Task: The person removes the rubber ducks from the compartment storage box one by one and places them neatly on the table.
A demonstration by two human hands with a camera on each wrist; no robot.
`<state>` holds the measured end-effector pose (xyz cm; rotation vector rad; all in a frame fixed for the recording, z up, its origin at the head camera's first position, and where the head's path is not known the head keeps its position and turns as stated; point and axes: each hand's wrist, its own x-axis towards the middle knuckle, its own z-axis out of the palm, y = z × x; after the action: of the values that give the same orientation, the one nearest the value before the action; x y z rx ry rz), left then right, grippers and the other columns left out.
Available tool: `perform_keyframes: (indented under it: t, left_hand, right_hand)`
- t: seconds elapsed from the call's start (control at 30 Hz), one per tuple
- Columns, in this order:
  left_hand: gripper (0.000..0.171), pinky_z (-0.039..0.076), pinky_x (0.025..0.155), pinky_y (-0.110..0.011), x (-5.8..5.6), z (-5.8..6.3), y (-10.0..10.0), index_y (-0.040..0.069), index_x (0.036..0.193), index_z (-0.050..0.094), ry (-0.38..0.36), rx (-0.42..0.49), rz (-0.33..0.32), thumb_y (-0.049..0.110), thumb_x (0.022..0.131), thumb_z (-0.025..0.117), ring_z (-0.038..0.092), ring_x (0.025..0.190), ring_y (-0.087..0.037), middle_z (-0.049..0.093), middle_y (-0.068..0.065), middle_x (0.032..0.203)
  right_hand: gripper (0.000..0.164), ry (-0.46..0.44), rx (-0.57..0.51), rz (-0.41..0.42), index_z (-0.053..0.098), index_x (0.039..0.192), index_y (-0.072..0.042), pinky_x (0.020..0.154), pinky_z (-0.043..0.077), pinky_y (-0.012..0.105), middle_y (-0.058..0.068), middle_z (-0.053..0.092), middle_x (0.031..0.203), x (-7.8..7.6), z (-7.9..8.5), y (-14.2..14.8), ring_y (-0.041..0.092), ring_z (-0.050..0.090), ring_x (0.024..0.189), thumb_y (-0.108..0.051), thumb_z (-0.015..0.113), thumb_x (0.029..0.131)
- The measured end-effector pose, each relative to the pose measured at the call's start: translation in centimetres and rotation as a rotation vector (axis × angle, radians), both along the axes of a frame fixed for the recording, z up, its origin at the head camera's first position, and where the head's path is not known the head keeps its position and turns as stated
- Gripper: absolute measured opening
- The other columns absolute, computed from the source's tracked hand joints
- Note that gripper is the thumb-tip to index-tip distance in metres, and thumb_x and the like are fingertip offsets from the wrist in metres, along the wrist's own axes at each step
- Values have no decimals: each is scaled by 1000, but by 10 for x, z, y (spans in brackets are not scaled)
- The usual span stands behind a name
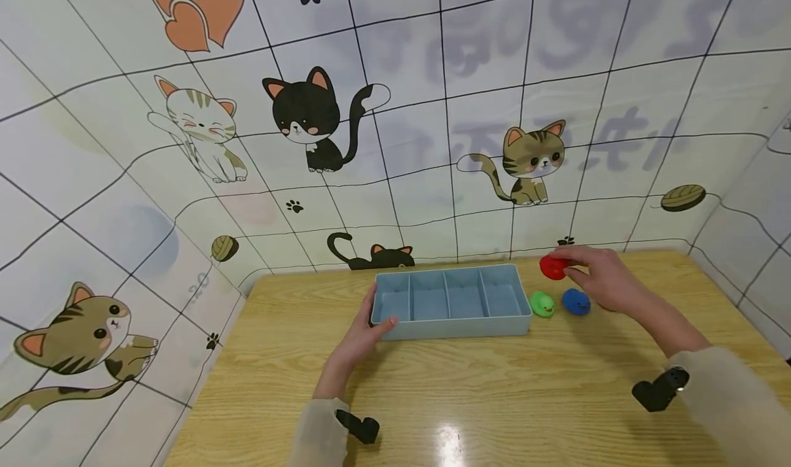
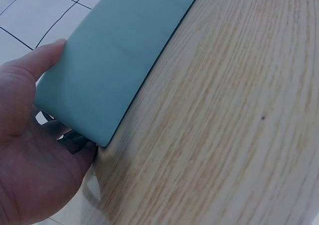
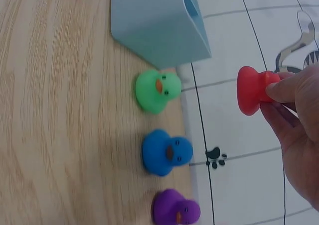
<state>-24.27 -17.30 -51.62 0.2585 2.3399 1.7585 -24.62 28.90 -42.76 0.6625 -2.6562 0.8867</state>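
Observation:
A pale blue divided box (image 1: 454, 328) stands on the table with several compartments in a row. My left hand (image 1: 364, 329) grips its left end, the thumb on the front wall and the fingers round the side. My right hand (image 1: 608, 278) pinches a red rubber duck (image 3: 251, 91), raised above the table to the right of the box. Below it, a green rubber duck (image 1: 542, 305) sits close to the box's right end. To its right is a blue rubber duck (image 1: 576, 302). The right wrist view also has a purple rubber duck (image 3: 174, 207), which my right hand hides in the head view.
The wood-grain table (image 1: 445, 391) meets a back wall (image 1: 420, 144) covered with a cat-patterned sheet. More of that sheet covers the left and right sides. Each sleeve carries a small black camera, one on the left wrist (image 1: 358, 426) and one on the right (image 1: 660, 389).

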Motion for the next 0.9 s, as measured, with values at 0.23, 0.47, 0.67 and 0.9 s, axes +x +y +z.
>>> perform_keyframes:
  t: [0.23, 0.47, 0.67, 0.9]
  left_hand:
    - [89, 12, 121, -61, 3, 3, 1, 24, 166, 10, -12, 2, 11, 25, 100, 70, 4, 155, -36, 6, -15, 171]
    - [89, 12, 121, -60, 3, 3, 2, 26, 167, 9, -14, -11, 13, 25, 100, 69, 4, 155, -34, 6, -13, 171]
    - [89, 12, 121, -60, 4, 3, 1, 26, 167, 9, -17, -4, 16, 25, 100, 69, 5, 155, -34, 6, -13, 171]
    - [90, 11, 121, -59, 2, 2, 1, 25, 167, 9, -12, 3, 13, 25, 100, 69, 4, 156, -33, 6, -13, 171]
  right_hand:
    - [40, -63, 0, -93, 62, 128, 11, 88, 50, 68, 37, 63, 122, 1, -8, 31, 59, 61, 107, 15, 66, 89]
    - [38, -80, 24, -139, 60, 126, 15, 86, 49, 68, 40, 60, 121, -1, -20, 58, 62, 58, 108, 16, 65, 88]
    - [36, -81, 49, -178, 61, 124, 16, 83, 50, 68, 41, 61, 116, -2, -27, 78, 63, 59, 105, 16, 64, 88]
    - [34, -58, 75, -214, 62, 119, 19, 72, 58, 52, 43, 61, 115, -4, -36, 98, 61, 61, 100, 17, 66, 85]
